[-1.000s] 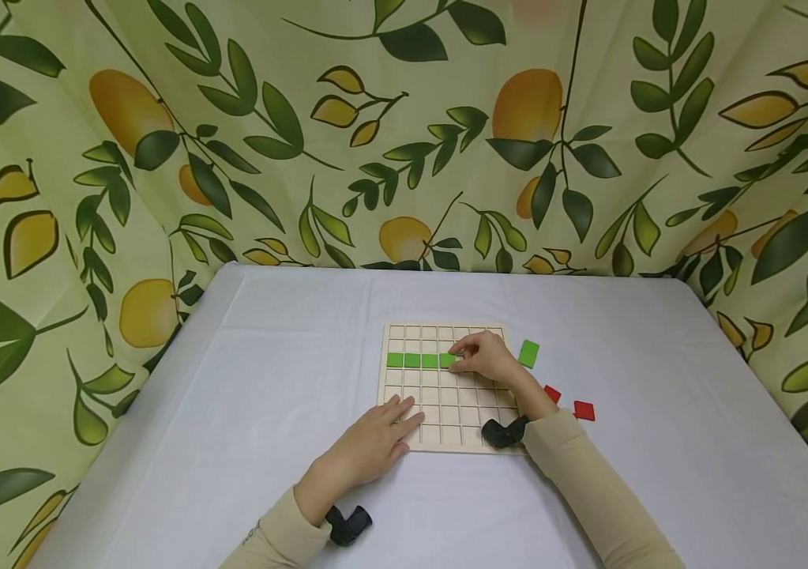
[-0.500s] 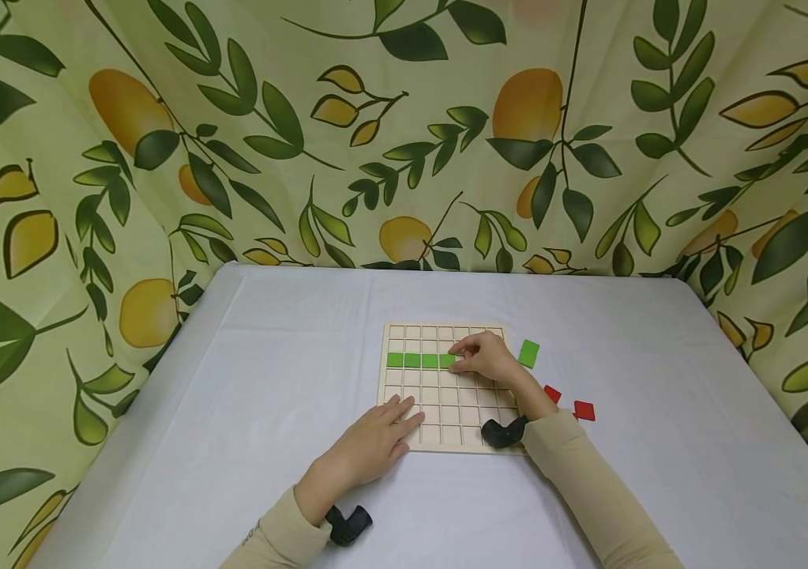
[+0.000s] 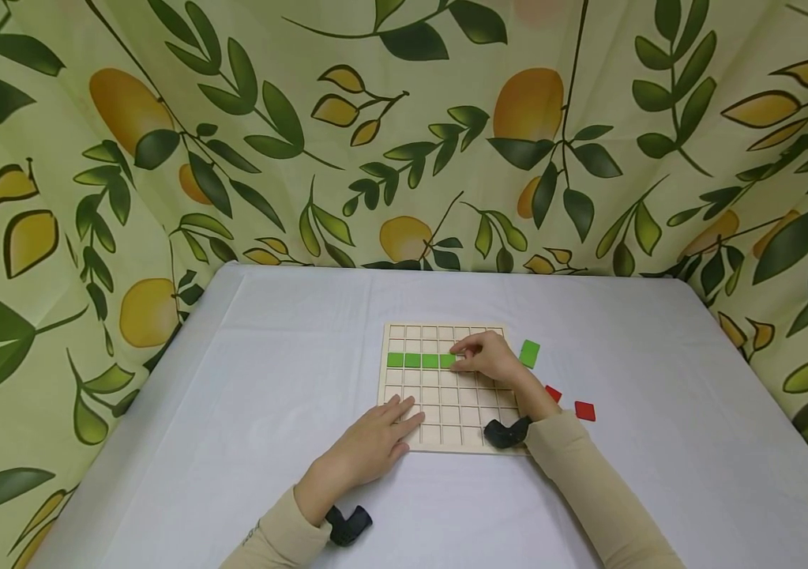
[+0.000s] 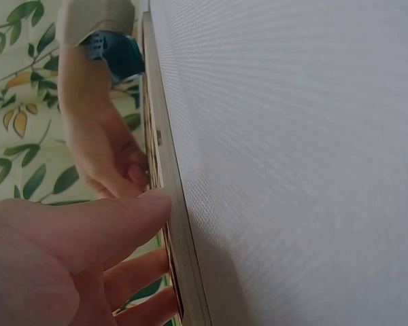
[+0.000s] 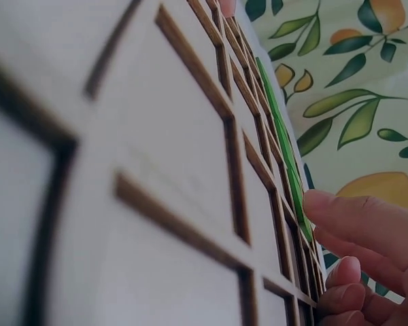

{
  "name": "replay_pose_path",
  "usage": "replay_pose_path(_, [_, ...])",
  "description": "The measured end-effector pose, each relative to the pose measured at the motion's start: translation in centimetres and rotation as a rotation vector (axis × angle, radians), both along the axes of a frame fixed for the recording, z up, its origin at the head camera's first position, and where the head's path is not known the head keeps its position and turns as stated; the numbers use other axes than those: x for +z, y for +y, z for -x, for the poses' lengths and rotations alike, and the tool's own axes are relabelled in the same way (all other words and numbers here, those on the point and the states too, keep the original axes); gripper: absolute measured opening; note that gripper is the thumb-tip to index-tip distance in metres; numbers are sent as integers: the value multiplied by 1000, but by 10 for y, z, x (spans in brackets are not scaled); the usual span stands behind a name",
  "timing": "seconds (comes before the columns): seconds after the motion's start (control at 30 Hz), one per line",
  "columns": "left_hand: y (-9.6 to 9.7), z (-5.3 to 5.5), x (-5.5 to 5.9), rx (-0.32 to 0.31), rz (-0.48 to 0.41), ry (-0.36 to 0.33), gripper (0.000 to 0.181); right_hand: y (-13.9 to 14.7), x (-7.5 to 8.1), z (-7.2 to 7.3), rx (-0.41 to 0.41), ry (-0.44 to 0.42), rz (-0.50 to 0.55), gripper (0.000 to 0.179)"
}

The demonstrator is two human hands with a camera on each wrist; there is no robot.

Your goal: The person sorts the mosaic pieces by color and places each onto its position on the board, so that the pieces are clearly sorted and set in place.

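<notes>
A light wooden grid board (image 3: 441, 414) lies on the table, with a row of several square green tiles (image 3: 412, 360) in its cells. My right hand (image 3: 490, 357) is over the board at the right end of this row, thumb and index finger on the edges of the last green tile (image 3: 447, 360). In the right wrist view the thumb (image 5: 319, 207) meets the green strip of tiles (image 5: 279, 129), and the other fingers are curled. My left hand (image 3: 370, 441) rests with spread fingers on the board's near left corner; in the left wrist view its thumb (image 4: 139, 214) lies at the board's edge.
To the right of the board lie a loose green tile (image 3: 529, 354) and two red tiles, one (image 3: 584, 411) fully visible and one (image 3: 553, 393) partly behind the right wrist. A white cloth (image 3: 290, 340) covers the table. A leaf-patterned curtain (image 3: 404, 158) stands behind it.
Almost nothing differs. The right hand and forearm have shifted very slightly to the right; the left hand and the tiles in the row stay where they were.
</notes>
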State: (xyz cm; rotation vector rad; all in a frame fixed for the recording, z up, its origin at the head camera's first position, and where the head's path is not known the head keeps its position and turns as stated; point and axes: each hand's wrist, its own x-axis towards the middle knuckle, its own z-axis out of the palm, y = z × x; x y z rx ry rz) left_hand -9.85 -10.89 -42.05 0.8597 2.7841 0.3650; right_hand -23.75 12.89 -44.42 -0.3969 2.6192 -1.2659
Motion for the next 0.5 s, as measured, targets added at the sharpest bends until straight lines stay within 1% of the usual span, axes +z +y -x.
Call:
replay_pose_path(0.2, [0, -1, 1, 6, 1, -6, 46, 2, 3, -2, 22, 20, 32, 25])
replay_pose_path(0.4, [0, -1, 1, 5, 5, 0, 46, 5, 5, -5, 31, 43, 30, 23])
replay_pose_path(0.5, [0, 0, 0, 2, 3, 4, 46, 7, 6, -6, 28, 39, 32, 24])
